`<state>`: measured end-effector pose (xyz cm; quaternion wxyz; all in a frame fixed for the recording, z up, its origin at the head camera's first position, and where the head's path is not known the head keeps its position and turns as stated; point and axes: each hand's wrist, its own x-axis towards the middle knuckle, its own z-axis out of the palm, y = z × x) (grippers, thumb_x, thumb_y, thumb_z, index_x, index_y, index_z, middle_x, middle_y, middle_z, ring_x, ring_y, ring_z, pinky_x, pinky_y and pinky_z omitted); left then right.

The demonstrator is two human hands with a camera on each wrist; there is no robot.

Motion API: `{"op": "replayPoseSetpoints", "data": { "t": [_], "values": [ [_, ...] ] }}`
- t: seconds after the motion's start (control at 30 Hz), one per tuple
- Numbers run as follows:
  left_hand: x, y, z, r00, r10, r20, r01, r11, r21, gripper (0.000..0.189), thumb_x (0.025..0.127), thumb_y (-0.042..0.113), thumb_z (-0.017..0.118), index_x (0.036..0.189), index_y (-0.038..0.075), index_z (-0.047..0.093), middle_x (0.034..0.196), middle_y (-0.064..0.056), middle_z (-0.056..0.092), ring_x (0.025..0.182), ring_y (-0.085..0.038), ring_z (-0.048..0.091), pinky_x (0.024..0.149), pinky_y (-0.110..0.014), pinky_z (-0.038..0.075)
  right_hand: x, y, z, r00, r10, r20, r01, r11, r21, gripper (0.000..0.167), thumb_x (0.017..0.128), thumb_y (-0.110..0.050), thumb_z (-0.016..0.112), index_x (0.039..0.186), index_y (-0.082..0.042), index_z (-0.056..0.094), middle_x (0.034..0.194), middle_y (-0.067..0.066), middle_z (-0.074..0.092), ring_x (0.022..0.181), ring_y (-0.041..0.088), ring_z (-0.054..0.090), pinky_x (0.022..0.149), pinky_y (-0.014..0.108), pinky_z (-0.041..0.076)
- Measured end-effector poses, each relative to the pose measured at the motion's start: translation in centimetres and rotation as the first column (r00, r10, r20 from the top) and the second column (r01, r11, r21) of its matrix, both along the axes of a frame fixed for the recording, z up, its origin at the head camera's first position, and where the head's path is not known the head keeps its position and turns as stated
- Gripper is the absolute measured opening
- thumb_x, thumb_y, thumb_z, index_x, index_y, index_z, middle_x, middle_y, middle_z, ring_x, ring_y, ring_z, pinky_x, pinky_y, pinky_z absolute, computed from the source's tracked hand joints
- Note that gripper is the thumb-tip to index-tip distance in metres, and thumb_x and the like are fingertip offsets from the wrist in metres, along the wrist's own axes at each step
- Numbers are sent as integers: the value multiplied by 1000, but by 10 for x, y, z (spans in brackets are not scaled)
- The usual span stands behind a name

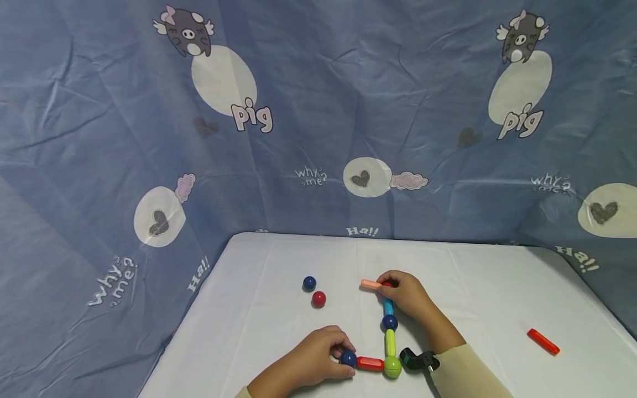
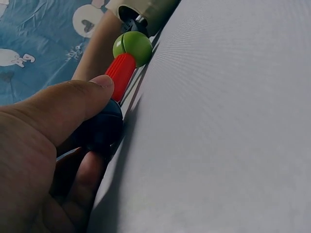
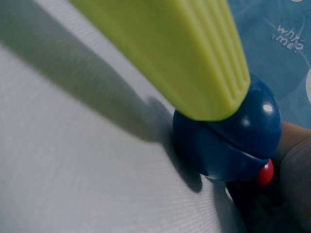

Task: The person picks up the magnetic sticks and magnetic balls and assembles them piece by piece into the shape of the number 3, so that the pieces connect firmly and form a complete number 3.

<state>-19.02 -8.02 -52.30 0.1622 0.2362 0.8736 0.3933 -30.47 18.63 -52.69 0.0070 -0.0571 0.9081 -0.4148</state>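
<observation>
An L-shaped chain of balls and rods lies on the white table. My left hand [image 1: 318, 356] grips the dark blue ball [image 1: 348, 359] at its near left end. From there a red rod [image 1: 370, 364] meets a green ball [image 1: 392, 367] at the corner. A yellow-green rod [image 1: 390, 344], a second dark blue ball [image 3: 233, 141] and a light blue rod [image 1: 388, 305] run away from it. At the far end my right hand [image 1: 410, 296] holds a red ball [image 1: 386, 284], partly hidden by the fingers. A pale orange rod [image 1: 370, 284] points left from that ball.
A loose blue ball [image 1: 309, 283] and red ball [image 1: 319, 299] sit left of the chain. Another red rod [image 1: 543, 341] lies far right. Beside the green ball is a black wrist device [image 1: 418, 360] at the right sleeve. Blue printed cloth [image 1: 308, 210] surrounds the table.
</observation>
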Motion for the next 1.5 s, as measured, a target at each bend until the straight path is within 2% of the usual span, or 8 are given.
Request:
{"op": "replayPoseSetpoints", "data": {
  "t": [0.5, 0.57, 0.63, 0.7, 0.83, 0.9, 1.23, 1.5],
  "values": [
    [1, 0, 4, 1000, 11, 8, -11, 1000, -6, 29, 82, 34, 90, 106, 27, 74, 95, 18, 60, 85, 3, 57, 81, -19, 51, 0, 2, -1, 1000, 23, -8, -23, 999, -30, 12, 93, -17, 79, 104, -19, 77, 105, 0, 73, 97, 18, 60, 89, 39, 48],
    [0, -2, 6, 999, 41, -10, -41, 999, 19, 27, 85, 34, 88, 107, 23, 75, 92, 17, 62, 83, 3, 58, 79, -19, 52, 0, 3, -2, 1000, 19, -11, -20, 999, -38, 12, 92, -17, 79, 104, -19, 77, 105, 0, 73, 96, 18, 59, 88, 38, 48],
    [-3, -8, 8, 989, 125, -81, -121, 991, 50, 22, 88, 29, 85, 105, 19, 75, 90, 13, 64, 81, 1, 59, 76, -20, 53, 0, 2, -3, 1000, 20, -4, -20, 999, -49, 12, 93, -17, 79, 104, -20, 77, 105, 0, 73, 96, 18, 59, 88, 37, 47],
    [-8, -15, 10, 946, 270, -180, -259, 962, 85, 17, 89, 23, 83, 102, 14, 75, 90, 9, 65, 80, -2, 61, 74, -21, 54, 0, 1, -3, 1000, 29, 4, -29, 998, -55, 12, 93, -18, 78, 105, -19, 77, 106, 0, 73, 97, 19, 59, 88, 38, 48],
    [-19, -28, 17, 790, 541, -287, -529, 839, 127, 19, 88, 16, 83, 104, 11, 74, 98, 0, 67, 86, -10, 62, 74, -24, 54, 0, 0, -1, 999, 25, 21, -24, 998, -58, 12, 93, -19, 78, 105, -20, 77, 108, 1, 72, 100, 21, 60, 90, 39, 48],
    [-25, -30, 18, 753, 592, -286, -585, 802, 120, 24, 88, 17, 84, 109, 11, 74, 102, -3, 67, 89, -14, 62, 76, -26, 54, 0, 0, 0, 1000, 14, 20, -13, 999, -51, 12, 93, -18, 78, 105, -21, 77, 109, 1, 73, 101, 21, 60, 92, 41, 48],
    [-39, -22, 14, 761, 596, -258, -602, 796, 63, 35, 87, 21, 86, 119, 12, 75, 104, -2, 68, 90, -14, 62, 79, -32, 55, -2, 2, -7, 1000, 17, 27, -15, 998, -56, 12, 93, -18, 79, 104, -22, 77, 110, 1, 72, 101, 21, 60, 93, 42, 49],
    [-42, -21, 13, 790, 542, -288, -561, 827, 17, 40, 87, 25, 85, 122, 11, 74, 98, -3, 65, 82, -11, 56, 70, -29, 49, -2, 3, -5, 1000, 7, -14, -7, 1000, -19, 13, 91, -17, 80, 102, -23, 77, 108, -1, 73, 100, 19, 60, 92, 41, 49]
  ]
}}
